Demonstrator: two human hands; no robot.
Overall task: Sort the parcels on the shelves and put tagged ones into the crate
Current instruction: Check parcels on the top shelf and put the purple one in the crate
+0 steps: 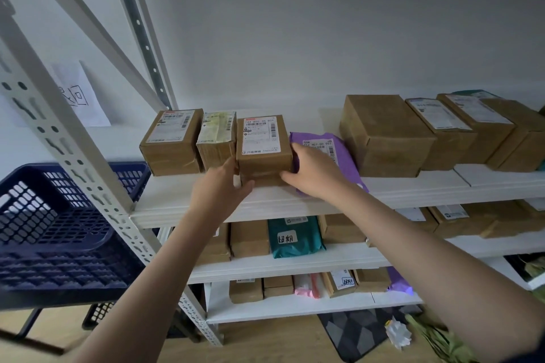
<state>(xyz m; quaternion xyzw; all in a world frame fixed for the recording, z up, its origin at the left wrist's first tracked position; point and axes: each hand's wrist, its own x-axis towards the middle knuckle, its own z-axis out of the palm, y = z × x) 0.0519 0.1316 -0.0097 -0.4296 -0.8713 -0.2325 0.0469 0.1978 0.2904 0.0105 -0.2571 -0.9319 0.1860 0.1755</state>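
A brown cardboard parcel [263, 144] with a white shipping label stands on the top shelf [265, 203], third from the left. My left hand [222, 188] presses its front left corner and my right hand [312, 171] holds its right side; both grip it. A purple mailer bag [339, 147] lies right of it, partly under my right hand. Two more brown boxes [172, 144] [216, 141] stand to its left. The dark blue plastic crate [56, 230] sits at the left, outside the shelf post.
Larger brown boxes [383, 135] fill the right of the top shelf. Lower shelves hold more boxes, a green mailer [295, 237] with a handwritten tag, and a pink packet [306, 286]. A white perforated shelf post [73, 156] stands between crate and shelves.
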